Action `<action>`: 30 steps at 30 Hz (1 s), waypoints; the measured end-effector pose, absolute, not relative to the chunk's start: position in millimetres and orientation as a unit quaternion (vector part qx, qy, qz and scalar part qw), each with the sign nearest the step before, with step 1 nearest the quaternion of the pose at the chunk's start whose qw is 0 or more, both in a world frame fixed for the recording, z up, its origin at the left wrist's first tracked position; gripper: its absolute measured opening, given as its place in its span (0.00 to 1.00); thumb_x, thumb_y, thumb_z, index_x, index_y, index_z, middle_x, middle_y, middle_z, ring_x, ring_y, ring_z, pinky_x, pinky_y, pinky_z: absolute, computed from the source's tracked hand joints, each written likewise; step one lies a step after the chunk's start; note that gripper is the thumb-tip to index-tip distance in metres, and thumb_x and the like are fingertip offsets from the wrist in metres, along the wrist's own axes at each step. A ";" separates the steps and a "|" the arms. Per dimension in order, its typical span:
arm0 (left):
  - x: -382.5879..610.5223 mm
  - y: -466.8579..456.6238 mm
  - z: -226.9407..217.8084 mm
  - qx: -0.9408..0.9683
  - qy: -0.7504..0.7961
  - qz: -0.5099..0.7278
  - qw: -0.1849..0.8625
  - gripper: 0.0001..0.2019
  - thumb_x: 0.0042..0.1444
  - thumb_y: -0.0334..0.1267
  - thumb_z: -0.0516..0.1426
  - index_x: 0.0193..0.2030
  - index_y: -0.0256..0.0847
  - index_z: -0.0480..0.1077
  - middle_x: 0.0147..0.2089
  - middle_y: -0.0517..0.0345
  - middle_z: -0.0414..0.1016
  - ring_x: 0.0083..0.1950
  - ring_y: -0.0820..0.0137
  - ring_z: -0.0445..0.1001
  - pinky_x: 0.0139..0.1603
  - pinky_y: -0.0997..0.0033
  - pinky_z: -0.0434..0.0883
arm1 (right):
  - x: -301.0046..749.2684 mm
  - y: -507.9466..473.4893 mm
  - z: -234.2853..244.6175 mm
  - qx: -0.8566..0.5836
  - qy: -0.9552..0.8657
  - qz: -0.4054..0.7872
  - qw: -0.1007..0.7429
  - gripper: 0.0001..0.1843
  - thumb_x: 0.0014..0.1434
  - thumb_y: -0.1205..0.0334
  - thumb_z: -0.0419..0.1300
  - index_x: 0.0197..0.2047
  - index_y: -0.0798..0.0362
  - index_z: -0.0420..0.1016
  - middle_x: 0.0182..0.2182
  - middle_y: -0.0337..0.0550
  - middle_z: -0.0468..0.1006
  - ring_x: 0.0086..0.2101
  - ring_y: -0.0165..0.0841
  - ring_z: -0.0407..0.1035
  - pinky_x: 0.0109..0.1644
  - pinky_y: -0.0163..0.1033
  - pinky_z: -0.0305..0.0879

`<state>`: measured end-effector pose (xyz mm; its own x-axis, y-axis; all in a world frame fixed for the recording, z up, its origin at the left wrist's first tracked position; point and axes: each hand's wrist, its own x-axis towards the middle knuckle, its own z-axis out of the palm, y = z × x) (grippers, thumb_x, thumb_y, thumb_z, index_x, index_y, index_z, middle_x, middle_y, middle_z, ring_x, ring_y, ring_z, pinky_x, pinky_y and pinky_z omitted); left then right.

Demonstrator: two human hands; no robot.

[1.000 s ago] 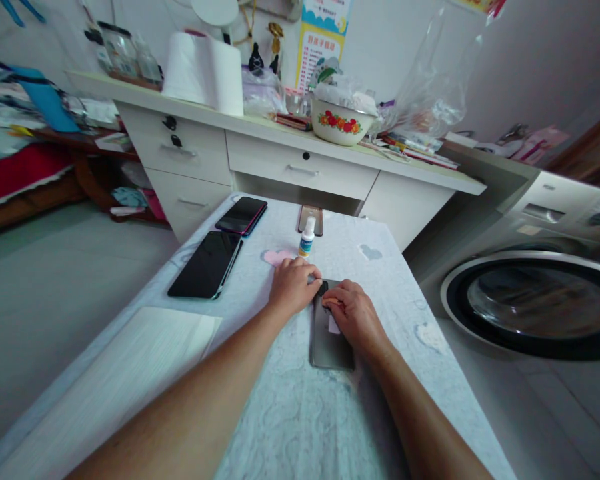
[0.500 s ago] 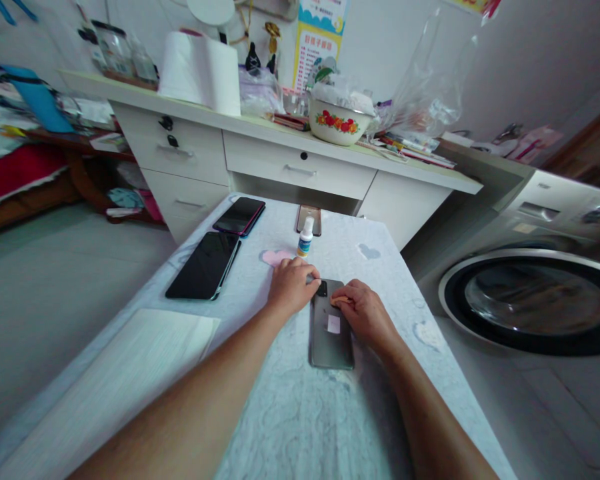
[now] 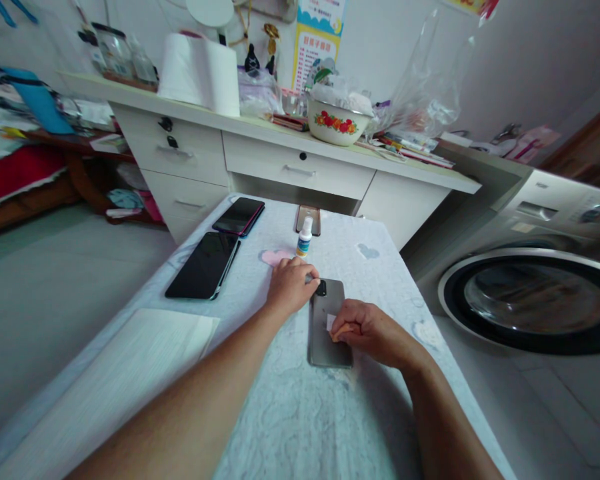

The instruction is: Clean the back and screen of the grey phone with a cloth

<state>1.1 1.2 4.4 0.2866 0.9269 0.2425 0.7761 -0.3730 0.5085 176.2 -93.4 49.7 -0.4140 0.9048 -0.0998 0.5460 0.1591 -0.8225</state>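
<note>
A grey smartphone point(image 3: 323, 343) lies back side up on the table, its dark camera block at the upper left and a small pale sticker near its middle. At the phone's top left corner, my left hand point(image 3: 291, 285) is closed, thumb and fingers gripping the edge. My right hand point(image 3: 367, 327) pinches a small orange cloth point(image 3: 344, 331) and presses it on the back of the phone, partly covering the sticker. Just beyond my left hand stands a small white spray bottle point(image 3: 304, 239) with a blue and yellow label.
Two dark-screened devices, a larger one point(image 3: 203, 265) and a phone point(image 3: 240, 216), lie along the table's left side. A clear phone case point(image 3: 309, 219) is behind the bottle. White drawers point(image 3: 300, 167) border the far end; a washing machine point(image 3: 535, 293) stands to the right.
My right hand has slid the orange cloth down the phone's back, from near the camera block to beside the sticker. My left hand stays at the corner.
</note>
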 end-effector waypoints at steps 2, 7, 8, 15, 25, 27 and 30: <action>1.0 1.4 4.1 0.790 0.537 0.257 0.148 0.07 0.54 0.41 0.58 0.37 0.48 0.77 0.43 0.57 0.73 0.48 0.62 0.66 0.52 0.62 0.61 | 174.5 -91.3 47.4 -0.502 -0.738 0.387 0.231 0.12 0.53 0.76 0.56 0.31 0.52 0.77 0.31 0.38 0.74 0.31 0.28 0.70 0.35 0.33 0.67; 0.9 2.0 2.4 0.791 0.532 0.264 0.146 0.06 0.54 0.41 0.58 0.36 0.48 0.77 0.42 0.57 0.73 0.48 0.62 0.66 0.52 0.61 0.61 | 168.3 -80.9 36.9 -0.538 -0.750 0.277 0.266 0.13 0.52 0.78 0.57 0.33 0.52 0.79 0.32 0.39 0.72 0.34 0.30 0.69 0.39 0.34 0.64; 1.0 2.0 2.3 0.791 0.532 0.265 0.145 0.06 0.54 0.41 0.58 0.36 0.48 0.77 0.42 0.57 0.73 0.48 0.62 0.66 0.52 0.61 0.61 | 167.1 -78.8 35.0 -0.544 -0.753 0.256 0.268 0.13 0.52 0.78 0.57 0.34 0.52 0.79 0.31 0.40 0.73 0.35 0.31 0.68 0.40 0.35 0.64; 1.1 1.9 2.6 0.790 0.536 0.259 0.145 0.07 0.54 0.41 0.58 0.37 0.49 0.77 0.43 0.57 0.74 0.48 0.62 0.66 0.51 0.61 0.61 | 166.7 -66.1 23.6 -0.597 -0.726 0.182 0.289 0.07 0.57 0.70 0.59 0.35 0.52 0.79 0.32 0.42 0.72 0.36 0.33 0.68 0.41 0.37 0.63; 1.5 3.0 0.6 0.789 0.538 0.260 0.143 0.07 0.54 0.42 0.58 0.37 0.49 0.77 0.43 0.57 0.73 0.48 0.62 0.66 0.51 0.61 0.61 | 172.3 -59.1 20.7 -0.631 -0.708 0.114 0.296 0.09 0.59 0.70 0.56 0.36 0.53 0.79 0.32 0.43 0.73 0.36 0.34 0.68 0.42 0.38 0.61; 1.5 3.3 0.4 0.790 0.537 0.261 0.142 0.07 0.54 0.42 0.58 0.37 0.49 0.77 0.43 0.57 0.73 0.48 0.62 0.66 0.51 0.61 0.61 | 169.7 -59.1 22.4 -0.625 -0.714 0.116 0.292 0.09 0.58 0.72 0.57 0.35 0.53 0.79 0.32 0.43 0.73 0.36 0.34 0.67 0.42 0.38 0.61; 1.5 3.3 0.2 0.789 0.538 0.263 0.138 0.07 0.54 0.42 0.58 0.37 0.49 0.77 0.43 0.57 0.73 0.47 0.61 0.66 0.50 0.60 0.61 | 165.5 -59.1 23.7 -0.613 -0.729 0.120 0.280 0.09 0.57 0.73 0.57 0.36 0.54 0.78 0.33 0.43 0.73 0.37 0.34 0.67 0.43 0.38 0.61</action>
